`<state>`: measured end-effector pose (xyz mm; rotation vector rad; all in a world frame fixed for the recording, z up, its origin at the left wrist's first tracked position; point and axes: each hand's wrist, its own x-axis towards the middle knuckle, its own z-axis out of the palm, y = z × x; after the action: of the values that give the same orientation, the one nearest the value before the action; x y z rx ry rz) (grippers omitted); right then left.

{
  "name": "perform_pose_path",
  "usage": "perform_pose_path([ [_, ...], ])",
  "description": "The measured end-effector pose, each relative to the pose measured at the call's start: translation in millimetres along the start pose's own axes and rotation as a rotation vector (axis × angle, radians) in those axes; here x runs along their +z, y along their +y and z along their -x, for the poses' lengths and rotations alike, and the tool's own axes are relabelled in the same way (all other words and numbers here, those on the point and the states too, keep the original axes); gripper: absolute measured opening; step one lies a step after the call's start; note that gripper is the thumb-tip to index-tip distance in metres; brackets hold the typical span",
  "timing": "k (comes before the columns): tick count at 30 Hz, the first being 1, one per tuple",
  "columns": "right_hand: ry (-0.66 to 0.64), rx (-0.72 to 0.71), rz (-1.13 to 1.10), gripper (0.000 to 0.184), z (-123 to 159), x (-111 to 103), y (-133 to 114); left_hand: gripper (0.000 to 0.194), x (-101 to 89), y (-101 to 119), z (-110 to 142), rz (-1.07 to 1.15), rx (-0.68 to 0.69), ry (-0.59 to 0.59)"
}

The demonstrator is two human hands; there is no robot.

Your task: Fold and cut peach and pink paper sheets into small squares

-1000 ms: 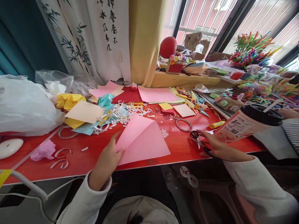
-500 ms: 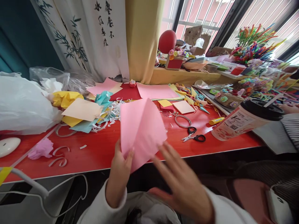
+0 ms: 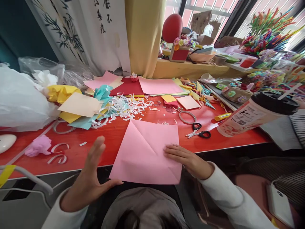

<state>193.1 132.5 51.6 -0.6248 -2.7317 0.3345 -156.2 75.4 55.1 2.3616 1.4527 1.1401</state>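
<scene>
A square pink paper sheet (image 3: 147,149) with diagonal creases lies unfolded on the red table (image 3: 95,143), its near edge hanging over the table's front edge. My right hand (image 3: 188,159) rests with fingers stretched flat on the sheet's right side. My left hand (image 3: 89,178) hovers open to the left of the sheet, fingers spread, thumb pointing toward the paper's near left corner, not touching it. Small black-handled scissors (image 3: 199,133) lie on the table just beyond my right hand.
White paper scraps (image 3: 126,108) and coloured sheets (image 3: 81,106) cover the table's middle and left. A takeaway cup with black lid (image 3: 254,116) stands at the right, a metal ring (image 3: 187,117) near the scissors. A white plastic bag (image 3: 21,101) sits far left. Another person's striped sleeve (image 3: 297,127) at right.
The pink sheet, held up folded in my left hand before, now lies unfolded flat on the table. My left hand let go and moved left; my right hand came down on the sheet.
</scene>
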Motion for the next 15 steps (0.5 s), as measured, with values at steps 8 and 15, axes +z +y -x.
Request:
perform_pose_path([
  [8,0.017,-0.012,0.137,0.047,7,6,-1,0.064,-0.5,-13,-11,-0.311,0.258,-0.492],
  [15,0.314,0.203,-0.103,0.034,-2,14,-13,0.028,7.6,1,-16,-0.043,-0.010,-0.285],
])
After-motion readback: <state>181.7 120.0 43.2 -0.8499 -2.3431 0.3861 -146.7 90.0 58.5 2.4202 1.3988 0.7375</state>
